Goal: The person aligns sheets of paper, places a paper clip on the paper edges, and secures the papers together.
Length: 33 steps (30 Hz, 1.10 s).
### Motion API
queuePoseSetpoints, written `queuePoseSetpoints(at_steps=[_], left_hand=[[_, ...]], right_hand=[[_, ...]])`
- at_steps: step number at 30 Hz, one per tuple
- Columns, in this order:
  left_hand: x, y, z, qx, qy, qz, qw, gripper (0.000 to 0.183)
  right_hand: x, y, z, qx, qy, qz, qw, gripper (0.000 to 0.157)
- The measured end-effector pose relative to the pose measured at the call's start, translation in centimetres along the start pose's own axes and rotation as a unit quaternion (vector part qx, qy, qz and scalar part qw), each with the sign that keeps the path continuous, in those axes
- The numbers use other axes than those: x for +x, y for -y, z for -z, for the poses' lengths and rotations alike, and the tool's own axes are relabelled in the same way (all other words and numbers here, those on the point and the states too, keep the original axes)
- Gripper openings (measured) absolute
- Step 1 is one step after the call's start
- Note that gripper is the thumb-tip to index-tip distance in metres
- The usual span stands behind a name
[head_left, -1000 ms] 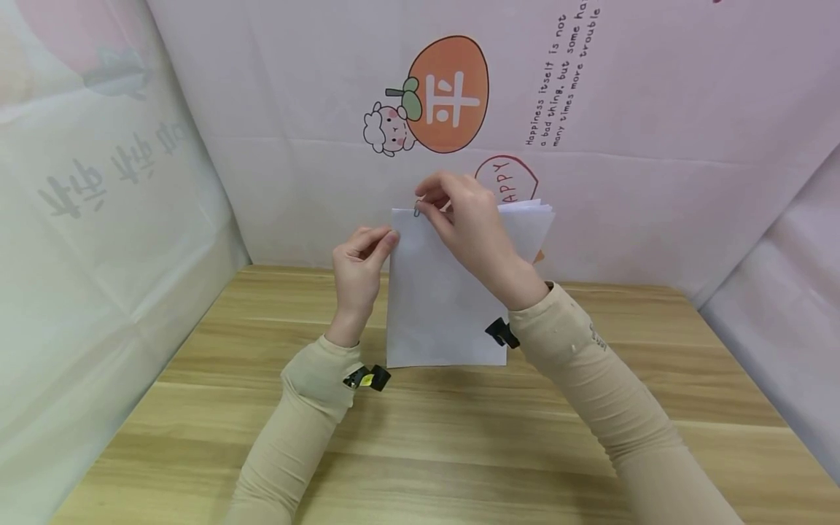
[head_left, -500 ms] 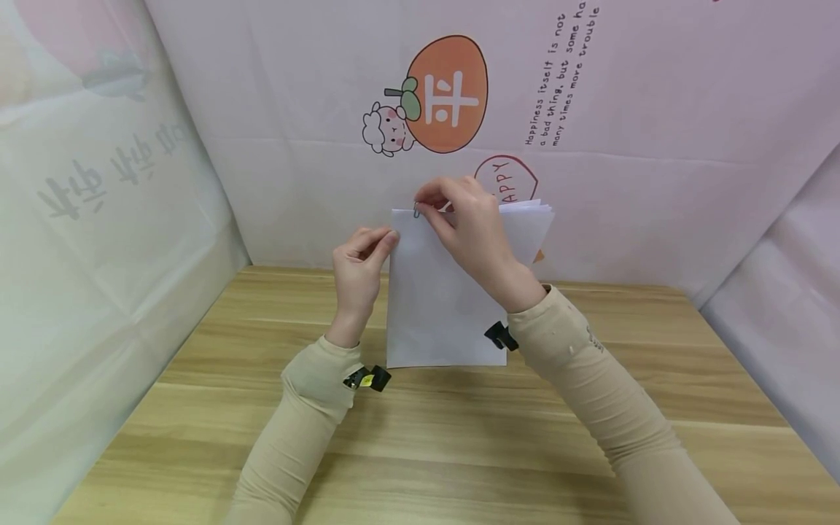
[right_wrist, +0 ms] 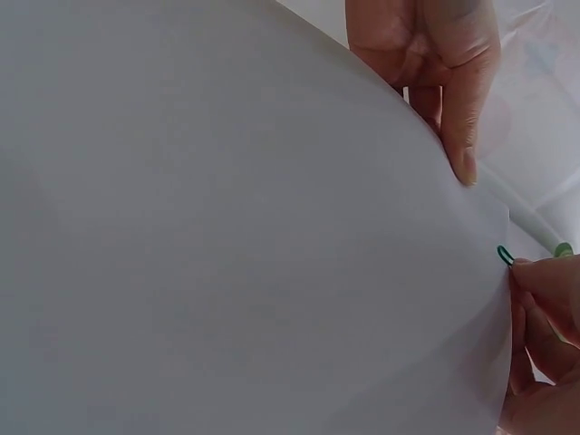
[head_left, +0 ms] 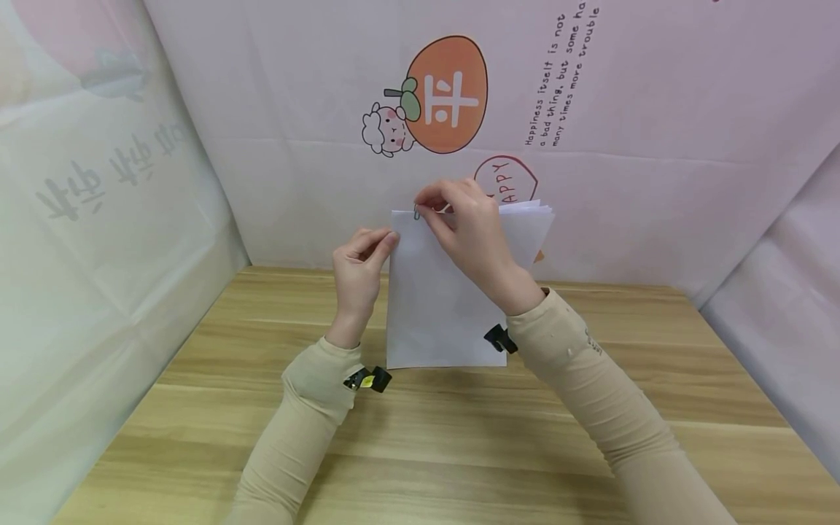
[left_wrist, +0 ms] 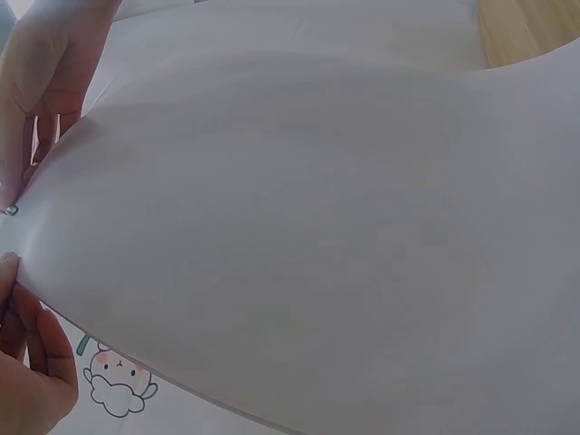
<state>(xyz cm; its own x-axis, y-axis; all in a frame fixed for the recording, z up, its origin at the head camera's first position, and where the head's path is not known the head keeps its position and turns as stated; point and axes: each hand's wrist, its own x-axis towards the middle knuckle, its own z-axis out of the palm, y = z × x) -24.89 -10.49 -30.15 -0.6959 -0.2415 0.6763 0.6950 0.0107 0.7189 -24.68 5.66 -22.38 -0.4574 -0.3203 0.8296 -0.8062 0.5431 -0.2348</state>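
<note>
A small stack of white paper sheets [head_left: 440,306] is held upright above the table, its top right corners fanned apart. My left hand [head_left: 359,273] pinches the stack's left edge near the top corner between thumb and fingers. At the top edge, a green paper clip [right_wrist: 505,256] sits partly over the paper, and my right hand [head_left: 475,230] pinches it between thumb and forefinger. In the left wrist view the clip [left_wrist: 11,210] shows at the far left, between both hands. How far it reaches behind the sheets is hidden.
Beneath the paper lies a wooden table [head_left: 420,452]. Behind it hangs a white cloth backdrop [head_left: 295,109] with a printed orange fruit and lettering. More white cloth [head_left: 85,292] hangs along the left side, and a black wrist camera [head_left: 501,338] sits at my right cuff.
My right hand has sunk slightly, and the clip with it, a little further down over the paper's top edge. The left hand keeps its place on the left edge.
</note>
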Motion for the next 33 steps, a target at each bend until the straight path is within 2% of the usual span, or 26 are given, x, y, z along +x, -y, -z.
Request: queuePoseSetpoints(at_steps=[23,33], left_hand=[[-0.03,-0.02,-0.09,-0.012,-0.004,0.002,0.9999,0.018],[-0.08,-0.17,-0.13,-0.017,-0.009,0.014,0.9997,0.021]], right_hand=[[-0.22,0.11,0.08,0.001,-0.006,0.0,1.0,0.008],[-0.27,0.07,-0.03,-0.007,-0.011,0.004,1.0,0.008]])
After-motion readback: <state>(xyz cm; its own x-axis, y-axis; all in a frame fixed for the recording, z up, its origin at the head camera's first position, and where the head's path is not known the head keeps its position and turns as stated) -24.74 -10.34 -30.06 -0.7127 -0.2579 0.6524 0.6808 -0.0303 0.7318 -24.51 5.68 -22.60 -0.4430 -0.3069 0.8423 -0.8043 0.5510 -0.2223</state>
